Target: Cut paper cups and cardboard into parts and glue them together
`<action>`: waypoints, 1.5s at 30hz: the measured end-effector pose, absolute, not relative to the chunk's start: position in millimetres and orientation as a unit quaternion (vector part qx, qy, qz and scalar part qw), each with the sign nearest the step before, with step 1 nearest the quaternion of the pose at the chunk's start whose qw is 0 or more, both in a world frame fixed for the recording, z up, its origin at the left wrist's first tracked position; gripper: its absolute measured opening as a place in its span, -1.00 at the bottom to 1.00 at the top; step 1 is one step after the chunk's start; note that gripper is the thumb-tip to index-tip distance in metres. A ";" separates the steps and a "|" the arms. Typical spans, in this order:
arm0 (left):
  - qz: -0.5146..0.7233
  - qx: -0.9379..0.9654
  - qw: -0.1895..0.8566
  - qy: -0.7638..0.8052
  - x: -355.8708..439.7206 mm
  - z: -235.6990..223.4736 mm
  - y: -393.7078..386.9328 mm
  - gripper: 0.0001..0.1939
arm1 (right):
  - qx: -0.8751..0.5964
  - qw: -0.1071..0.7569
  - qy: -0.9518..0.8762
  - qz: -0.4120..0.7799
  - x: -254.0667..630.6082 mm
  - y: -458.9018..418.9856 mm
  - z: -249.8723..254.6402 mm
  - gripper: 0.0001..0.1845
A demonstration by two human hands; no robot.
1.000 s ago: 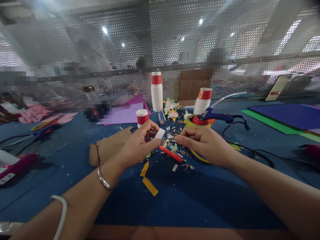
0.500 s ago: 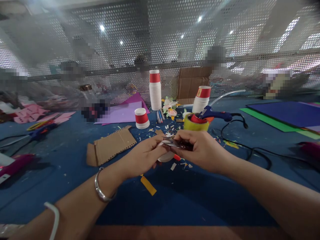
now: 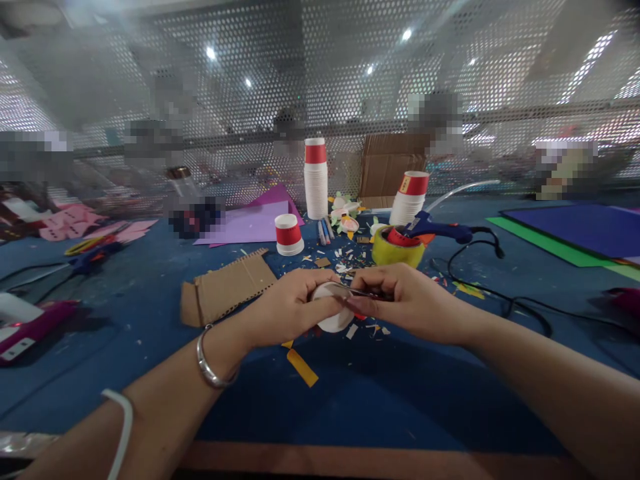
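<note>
My left hand (image 3: 291, 308) is closed on a white paper cup (image 3: 334, 321), its pale round end facing up towards me. Opposite it, my right hand (image 3: 411, 300) grips a pair of scissors (image 3: 371, 293); their thin metal blades lie along the far edge of the cup, and the handles are mostly covered by my fingers. The tips of both hands nearly meet over the cup. Scraps of cut paper (image 3: 345, 268) litter the table just beyond. A yellow paper strip (image 3: 302, 368) lies in front of my left hand.
Corrugated cardboard (image 3: 230, 287) lies left. Behind stand a red-and-white cup (image 3: 289, 235) and two cup stacks (image 3: 315, 190) (image 3: 409, 200). A blue glue gun (image 3: 440, 228) rests on a yellow tape roll (image 3: 395, 253), its black cord trailing right. Coloured sheets (image 3: 575, 227) lie far right.
The scissors blades have turned from lying broad across the cup to edge-on at its far rim. More of the cup's pale end now shows. The view has shifted slightly.
</note>
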State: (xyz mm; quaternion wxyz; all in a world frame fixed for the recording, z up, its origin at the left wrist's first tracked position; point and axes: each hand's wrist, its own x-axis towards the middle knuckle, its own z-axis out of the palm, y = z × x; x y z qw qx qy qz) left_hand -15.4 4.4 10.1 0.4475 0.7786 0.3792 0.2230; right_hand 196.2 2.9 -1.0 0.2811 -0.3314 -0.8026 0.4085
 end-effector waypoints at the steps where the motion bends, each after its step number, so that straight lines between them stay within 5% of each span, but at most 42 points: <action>1: 0.222 0.773 0.459 0.377 -15.1 10.6 3.8 -0.85 | -0.323 0.282 -0.798 0.424 196.2 2.8 -0.8 -0.63; 12: 0.224 0.719 0.552 0.357 -17.3 11.9 3.0 -0.75 | -0.237 0.287 -0.697 0.613 196.5 5.2 -5.1 -0.64; 24: 0.214 0.658 0.665 0.281 -15.4 13.4 -4.1 -0.74 | -0.190 0.273 -0.722 0.607 202.8 3.5 6.5 -0.65; 33: 0.359 0.693 0.520 0.347 -12.4 6.5 8.2 -0.74 | -0.349 0.384 -0.787 0.333 203.6 11.6 -2.6 -0.50; 45: 0.370 0.775 0.384 0.340 -15.7 1.7 6.7 -0.80 | -0.378 0.356 -0.814 0.259 197.1 -0.1 -6.0 -0.55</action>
